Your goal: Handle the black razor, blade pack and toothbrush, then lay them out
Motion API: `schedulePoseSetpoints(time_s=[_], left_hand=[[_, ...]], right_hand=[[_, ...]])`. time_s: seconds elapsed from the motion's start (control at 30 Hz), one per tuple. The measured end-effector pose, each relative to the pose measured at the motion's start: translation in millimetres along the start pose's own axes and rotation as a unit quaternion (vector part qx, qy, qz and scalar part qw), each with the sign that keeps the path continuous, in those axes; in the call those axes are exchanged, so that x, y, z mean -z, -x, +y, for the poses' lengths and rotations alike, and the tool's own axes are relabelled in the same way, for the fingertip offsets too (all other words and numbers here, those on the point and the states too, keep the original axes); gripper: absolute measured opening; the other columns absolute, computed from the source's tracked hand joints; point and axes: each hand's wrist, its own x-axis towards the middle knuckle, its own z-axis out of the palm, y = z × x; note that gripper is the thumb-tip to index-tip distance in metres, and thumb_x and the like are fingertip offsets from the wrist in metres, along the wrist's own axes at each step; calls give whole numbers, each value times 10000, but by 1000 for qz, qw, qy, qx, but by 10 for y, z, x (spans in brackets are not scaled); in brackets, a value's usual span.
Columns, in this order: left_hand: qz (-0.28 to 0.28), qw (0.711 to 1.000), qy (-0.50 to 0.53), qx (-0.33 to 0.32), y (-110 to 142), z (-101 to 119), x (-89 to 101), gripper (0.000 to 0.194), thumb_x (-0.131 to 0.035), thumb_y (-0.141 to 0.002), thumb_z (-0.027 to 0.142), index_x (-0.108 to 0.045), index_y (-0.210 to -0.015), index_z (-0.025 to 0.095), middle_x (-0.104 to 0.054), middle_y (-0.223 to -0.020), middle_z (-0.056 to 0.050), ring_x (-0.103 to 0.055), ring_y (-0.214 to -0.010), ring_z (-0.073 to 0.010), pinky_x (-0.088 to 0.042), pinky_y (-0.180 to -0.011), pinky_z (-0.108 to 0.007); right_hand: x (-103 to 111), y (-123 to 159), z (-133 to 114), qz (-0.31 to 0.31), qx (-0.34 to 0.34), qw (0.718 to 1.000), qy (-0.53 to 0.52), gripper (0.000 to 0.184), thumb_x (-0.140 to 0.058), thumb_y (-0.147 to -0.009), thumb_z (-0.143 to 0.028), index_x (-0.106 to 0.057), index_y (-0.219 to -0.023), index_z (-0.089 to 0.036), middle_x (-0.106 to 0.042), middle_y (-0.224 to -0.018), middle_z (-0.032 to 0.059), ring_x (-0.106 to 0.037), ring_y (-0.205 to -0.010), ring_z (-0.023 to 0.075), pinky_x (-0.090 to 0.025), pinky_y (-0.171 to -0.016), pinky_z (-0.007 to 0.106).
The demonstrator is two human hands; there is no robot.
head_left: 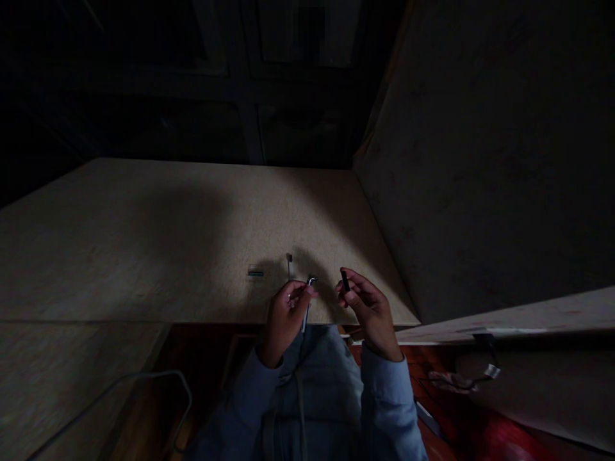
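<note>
My left hand (288,314) is closed around a slim, pale-handled tool (305,318) with a bent, shiny metal head (312,280) that sticks out past the fingertips. The dim light hides its exact kind. Between the thumb and fingers of my right hand (372,310) is a short black stick-like piece (345,280), pinched and held nearly upright. The two hands are apart, above the table's front edge. Just beyond my left hand lies a narrow white item with a dark end (290,264). To its left is a small clear packet with a dark teal strip (256,274).
The pale tabletop (192,243) meets a wall (480,192) on the right and a dark window (250,83) at the back. At lower left, a grey cable (144,374) loops past the table. Red fabric (504,435) lies low on the right.
</note>
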Motion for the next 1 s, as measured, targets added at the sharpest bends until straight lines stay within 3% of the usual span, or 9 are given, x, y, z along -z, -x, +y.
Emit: schedulePoseSetpoints(time_s=[0.13,0.4,0.57,0.73,1.0], left_hand=[[14,1000,-5,-11,-11,-4,9,324,-655,-846,486,-645,-894,166,-714,-839,-65,-681,-763,-170,-527,-689,-256],[22,990,-135,-41,-241,-93,0,217,-630,-857,383,-680,-855,172,-726,-817,-67,-683,-728,-178,-504,-673,-270],[-5,948,-319,-6,-452,-37,-110,140,-607,-886,240,-719,-855,163,-756,-878,-91,-695,-781,-178,-446,-699,-262],[-43,886,-460,32,-555,33,-213,231,-581,-917,312,-757,-844,181,-763,-895,-114,-708,-810,-211,-385,-644,-278],[-55,875,-480,26,-636,-128,-272,215,-585,-910,284,-763,-927,165,-766,-972,-133,-725,-891,-234,-449,-717,-279]], right_hand=[[-4,-3,4,3,-7,1000,2,437,-763,-837,-361,-684,-1236,-201,-709,-936,55,-615,-705,122,-546,-719,298],[7,0,20,10,-10,1000,5,456,-773,-828,-385,-686,-1243,-218,-719,-976,64,-626,-723,126,-548,-736,302],[38,8,41,15,-10,1000,-15,465,-783,-819,-400,-693,-1241,-224,-709,-993,68,-622,-733,128,-543,-733,298],[63,10,52,27,-11,999,-44,472,-801,-801,-407,-700,-1229,-233,-698,-1003,65,-611,-738,120,-531,-708,274],[96,12,14,39,-21,998,-49,518,-809,-779,-436,-685,-1226,-207,-706,-1016,92,-615,-718,137,-514,-661,285]])
